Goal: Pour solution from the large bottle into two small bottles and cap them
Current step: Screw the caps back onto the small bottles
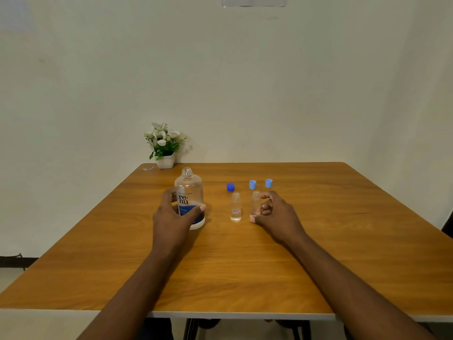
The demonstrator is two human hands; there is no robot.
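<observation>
Gripping left hand: the left hand wraps thumb and fingers round the lower body of the large bottle, with the thumb on its blue label band.
Clock dial: 12 o'clock points to the wall, 6 o'clock to the person.
Large bottle: upright on the table, neck uncapped, at 9 o'clock from the left small bottle and well apart from it. Its liquid level cannot be told.
Left small bottle: upright and uncapped, touched by neither hand, with a little clear liquid at the bottom and a red-and-blue label.
Right hand: the right hand has curled fingers closed round the right small bottle, thumb tip at its base and forefinger by its neck.
Right small bottle: upright and uncapped, just beside the left one at its 3 o'clock.
Dark blue cap: on the table at 11 o'clock from the left small bottle, near it.
Inner pale cap: at 12 o'clock from the right small bottle.
Outer pale cap: at 1 o'clock from that bottle, beside the inner one but apart.
Flower pot: at 11 o'clock from the large bottle, at the far edge against the wall.
</observation>
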